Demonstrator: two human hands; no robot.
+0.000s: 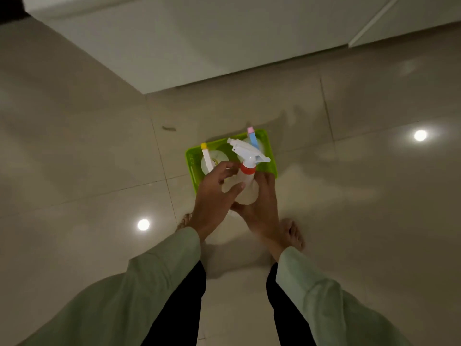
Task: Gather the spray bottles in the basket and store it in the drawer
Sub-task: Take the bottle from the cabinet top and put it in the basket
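Gripping a clear plastic spray bottle with a red collar (245,181), left hand (214,196) and right hand (259,203) both close around it above the green slotted basket (268,148)

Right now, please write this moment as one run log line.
step: loading | held: red-collared spray bottle in left hand and right hand | green basket: two bottles inside | floor

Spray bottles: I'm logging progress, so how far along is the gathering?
Two bottles, yellow-tipped and blue-tipped, already stand in the green basket. Both hands, left and right, hold the red-collared bottle above it. Left: putting it in, then storing the basket.
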